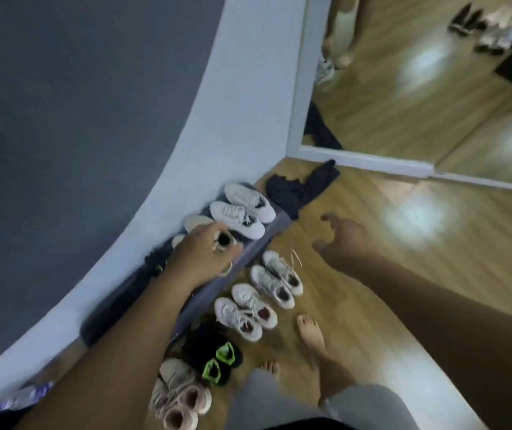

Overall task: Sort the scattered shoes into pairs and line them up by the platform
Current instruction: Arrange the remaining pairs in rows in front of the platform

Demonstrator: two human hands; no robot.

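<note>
My left hand (200,254) reaches over the low grey platform (257,246) and grips the heel of a beige shoe (195,224) lying on it. Beside that shoe, a white pair with black tongues (245,211) sits on the platform. On the wooden floor along the platform's edge stand a white pair (279,279), a white pair with dark red insides (247,311), a black pair with green lining (217,358) and a beige-pink pair (177,395). My right hand (343,240) hovers over the floor, fingers spread, holding nothing.
A dark cloth (298,189) lies crumpled at the platform's far end. A wall mirror (419,88) with a white frame stands behind it. My bare feet (310,332) are beside the shoe row. A plastic bottle (25,398) lies at the lower left.
</note>
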